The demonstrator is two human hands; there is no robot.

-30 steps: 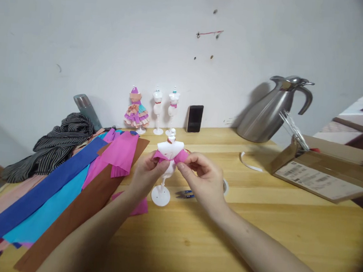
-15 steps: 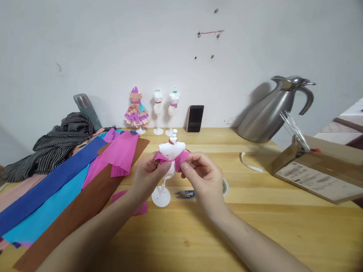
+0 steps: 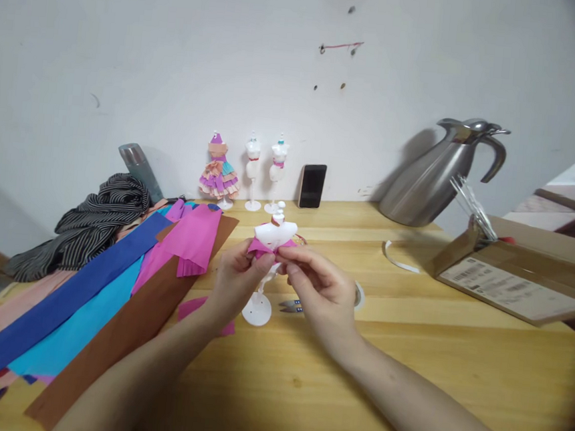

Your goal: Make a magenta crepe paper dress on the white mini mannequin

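A small white mannequin (image 3: 277, 231) stands upright on its round base (image 3: 258, 309) before me. A magenta strip of crepe paper (image 3: 260, 248) wraps around its chest. My left hand (image 3: 238, 270) pinches the strip at the mannequin's left side in the view, thumb toward the front. From the other side my right hand (image 3: 322, 292) closes thumb and fingers on the strip's other end, by the front of the chest. Thread snips (image 3: 290, 305) lie partly hidden under my right wrist, beside a roll of tape (image 3: 359, 295). A loose magenta piece (image 3: 193, 309) lies near my left forearm.
Coloured paper strips (image 3: 107, 320) and a striped cloth (image 3: 100, 226) cover the table's left. Along the wall stand a dressed mannequin (image 3: 219, 176), two bare ones, and a phone (image 3: 313, 186). A steel jug (image 3: 429, 174) and a cardboard box (image 3: 513, 279) occupy the right.
My right hand has brought its end of the magenta strip inward across the mannequin's front. The left hand keeps its pinch, and the view has shifted slightly.
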